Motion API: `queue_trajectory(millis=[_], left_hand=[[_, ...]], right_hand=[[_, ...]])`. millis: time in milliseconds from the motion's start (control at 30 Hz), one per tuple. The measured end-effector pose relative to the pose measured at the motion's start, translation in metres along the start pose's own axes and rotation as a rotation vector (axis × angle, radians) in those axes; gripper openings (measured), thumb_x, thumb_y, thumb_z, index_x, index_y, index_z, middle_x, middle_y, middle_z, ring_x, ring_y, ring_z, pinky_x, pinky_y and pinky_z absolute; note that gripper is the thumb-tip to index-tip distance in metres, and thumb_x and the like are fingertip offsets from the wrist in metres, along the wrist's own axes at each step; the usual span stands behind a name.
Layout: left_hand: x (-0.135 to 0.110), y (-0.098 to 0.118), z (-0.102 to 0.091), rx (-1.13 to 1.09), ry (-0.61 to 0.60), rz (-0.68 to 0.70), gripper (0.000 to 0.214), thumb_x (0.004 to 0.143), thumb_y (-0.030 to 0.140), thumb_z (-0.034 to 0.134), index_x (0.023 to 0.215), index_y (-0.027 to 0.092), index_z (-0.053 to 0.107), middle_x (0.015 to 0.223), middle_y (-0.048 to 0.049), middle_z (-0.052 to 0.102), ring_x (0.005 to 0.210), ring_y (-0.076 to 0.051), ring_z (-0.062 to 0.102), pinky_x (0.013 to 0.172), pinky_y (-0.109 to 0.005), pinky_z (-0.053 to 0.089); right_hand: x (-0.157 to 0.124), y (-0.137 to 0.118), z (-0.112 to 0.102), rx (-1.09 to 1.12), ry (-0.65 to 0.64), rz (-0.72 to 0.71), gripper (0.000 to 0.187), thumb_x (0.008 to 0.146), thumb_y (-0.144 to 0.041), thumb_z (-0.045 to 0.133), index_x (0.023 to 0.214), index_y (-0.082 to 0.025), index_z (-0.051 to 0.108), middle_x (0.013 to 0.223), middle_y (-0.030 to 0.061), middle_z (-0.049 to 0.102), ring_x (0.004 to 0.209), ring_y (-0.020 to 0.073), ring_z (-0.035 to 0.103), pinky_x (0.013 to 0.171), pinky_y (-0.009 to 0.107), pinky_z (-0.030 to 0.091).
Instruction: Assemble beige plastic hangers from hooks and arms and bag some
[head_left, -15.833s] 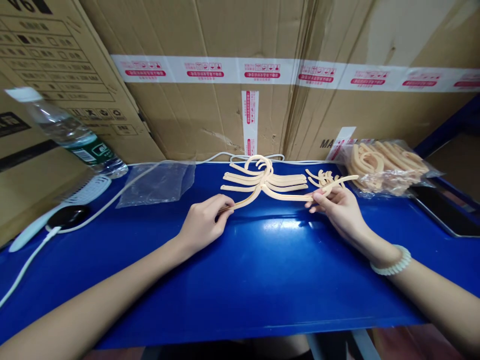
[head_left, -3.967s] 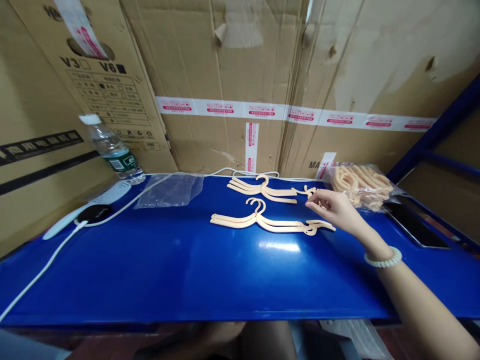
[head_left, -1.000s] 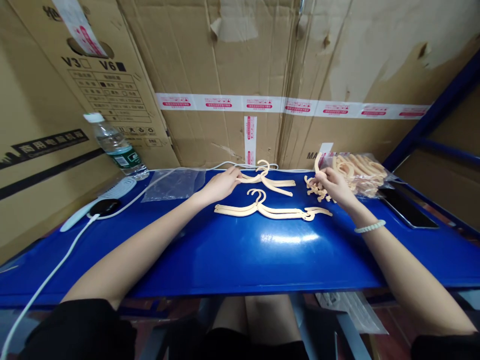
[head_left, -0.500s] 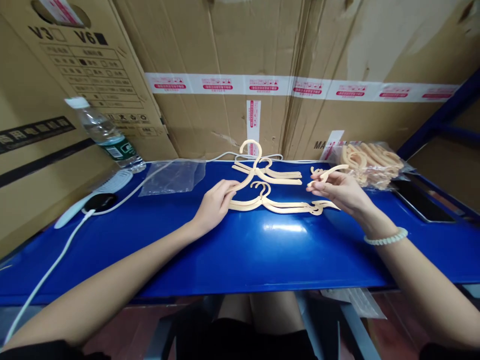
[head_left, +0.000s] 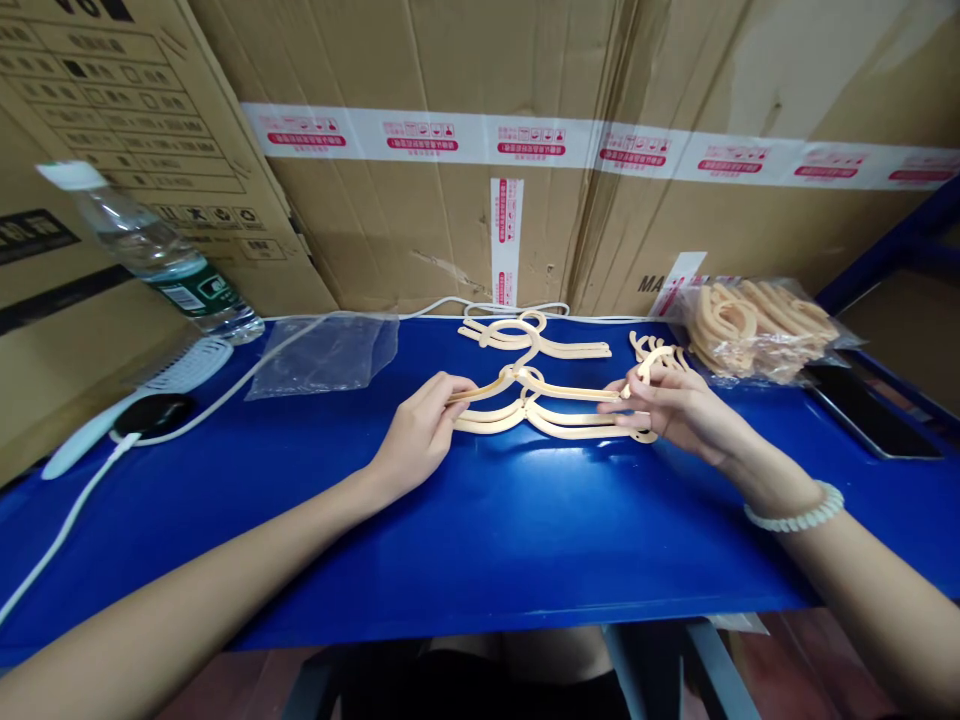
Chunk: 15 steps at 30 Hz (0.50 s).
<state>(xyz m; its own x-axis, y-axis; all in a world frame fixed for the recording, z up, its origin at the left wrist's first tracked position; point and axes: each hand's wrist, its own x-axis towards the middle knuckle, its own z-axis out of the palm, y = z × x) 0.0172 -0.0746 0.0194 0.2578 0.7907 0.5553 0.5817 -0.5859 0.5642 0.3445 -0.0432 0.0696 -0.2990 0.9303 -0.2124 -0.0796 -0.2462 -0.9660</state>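
My left hand is closed on the left arm of a cream plastic clothes hanger, lifted over the table. Pinched in my right hand is a small curved cream hanger piece, held against the right end of that hanger. Just below lie stacked hangers of the same kind, their right end partly behind my right fingers. Farther back rests another set of hangers. Several loose curved pieces lie behind my right hand.
On the blue table, a bag of cream hanger parts and a phone lie right. A water bottle, hairbrush, black round charger and flat plastic bag are left. Cardboard boxes stand behind.
My right hand has brought the small piece left to the hanger's end. The held hanger has tipped lower, its hook now leaning away. The view has shifted closer.
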Motion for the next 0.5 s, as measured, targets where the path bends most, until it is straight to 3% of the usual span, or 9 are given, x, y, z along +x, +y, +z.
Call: queue_trajectory(millis=[100, 233, 500], left_hand=[[-0.001, 0.001, 0.000, -0.004, 0.005, 0.015, 0.015, 0.099, 0.013, 0.045, 0.104, 0.017, 0.058, 0.096, -0.0048, 0.063, 0.087, -0.017, 0.062, 0.080, -0.028, 0.049], [-0.001, 0.002, 0.000, -0.009, 0.015, 0.026, 0.015, 0.100, 0.012, 0.045, 0.105, 0.018, 0.058, 0.095, -0.0044, 0.063, 0.087, -0.017, 0.061, 0.079, -0.027, 0.048], [-0.002, 0.003, 0.000, 0.008, 0.008, 0.042, 0.016, 0.100, 0.014, 0.044, 0.106, 0.018, 0.059, 0.093, -0.0038, 0.062, 0.083, -0.016, 0.061, 0.075, -0.026, 0.049]], right_hand=[[-0.001, -0.002, 0.001, 0.029, 0.000, 0.033, 0.033, 0.063, -0.034, 0.093, 0.071, -0.016, 0.066, 0.087, 0.0051, 0.071, 0.074, 0.0178, 0.073, 0.062, 0.024, 0.062], [-0.002, -0.001, 0.002, 0.009, 0.007, -0.013, 0.035, 0.062, -0.033, 0.093, 0.070, -0.016, 0.064, 0.082, 0.0033, 0.070, 0.070, 0.0151, 0.072, 0.060, 0.022, 0.061], [-0.002, 0.012, 0.010, -0.097, 0.121, -0.228, 0.046, 0.061, -0.046, 0.092, 0.073, -0.019, 0.057, 0.074, 0.0029, 0.071, 0.063, 0.0163, 0.070, 0.060, 0.028, 0.059]])
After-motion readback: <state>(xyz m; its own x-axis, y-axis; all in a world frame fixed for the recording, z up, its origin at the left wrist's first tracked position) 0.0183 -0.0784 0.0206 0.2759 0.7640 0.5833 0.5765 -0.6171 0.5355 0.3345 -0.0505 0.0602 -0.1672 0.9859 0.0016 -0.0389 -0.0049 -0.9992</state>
